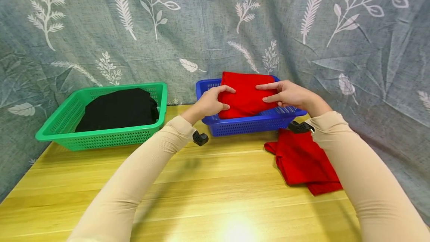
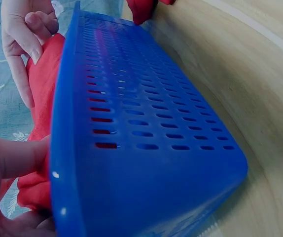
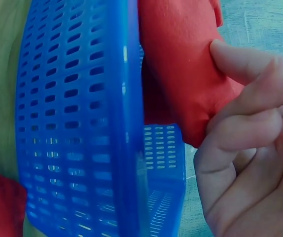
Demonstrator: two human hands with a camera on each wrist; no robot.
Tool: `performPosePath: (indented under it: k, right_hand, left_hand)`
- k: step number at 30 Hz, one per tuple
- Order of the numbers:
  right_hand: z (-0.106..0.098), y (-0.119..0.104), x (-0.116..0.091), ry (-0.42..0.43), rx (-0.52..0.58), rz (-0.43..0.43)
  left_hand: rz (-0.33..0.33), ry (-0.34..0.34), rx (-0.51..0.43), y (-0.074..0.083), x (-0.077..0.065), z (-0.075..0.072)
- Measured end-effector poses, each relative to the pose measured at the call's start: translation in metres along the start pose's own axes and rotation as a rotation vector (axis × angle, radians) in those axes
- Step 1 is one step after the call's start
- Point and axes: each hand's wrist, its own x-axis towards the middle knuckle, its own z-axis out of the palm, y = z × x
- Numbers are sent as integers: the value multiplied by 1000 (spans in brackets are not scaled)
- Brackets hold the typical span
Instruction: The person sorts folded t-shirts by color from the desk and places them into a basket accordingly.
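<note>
A folded red cloth (image 1: pixel 246 94) lies in the top of a blue perforated basket (image 1: pixel 248 126), its back edge rising above the rim. My left hand (image 1: pixel 212 102) holds the cloth's left side, the index finger and thumb spread along it. On the opposite side my right hand (image 1: pixel 290 93) grips the right edge. In the right wrist view, the right hand (image 3: pixel 260 128) has its fingers bent about a corner of the red cloth (image 3: pixel 181 59). The basket rim hides part of the left hand (image 2: pixel 8 163) in the left wrist view.
A green basket (image 1: pixel 111 133) with black cloth (image 1: pixel 117 109) in it stands at the left of the wooden table (image 1: pixel 215 182). Another red cloth (image 1: pixel 305 160) lies on the table at right, partly under the right forearm. A leaf-patterned curtain (image 1: pixel 208 18) hangs behind.
</note>
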Motion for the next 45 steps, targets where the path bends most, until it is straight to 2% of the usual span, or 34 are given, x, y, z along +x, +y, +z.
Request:
performPosePath:
  k: [10,23,28,34,45]
  right_hand:
    - [8,0,8,-19,-52,9]
    - [5,9,9,-6,-90,42]
    - [1,10,7,26,-138,20]
    - [-6,13,2,52,-187,10]
    - [-8,12,-8,57,-201,-27]
  left_hand:
    - [-7,-9,110,-9,0,3]
    - [11,-74,226,-4,5,7]
    - [20,-31,289,-1,2,5]
    - [12,-2,259,4,-2,1]
    - [36,-72,181,12,-11,6]
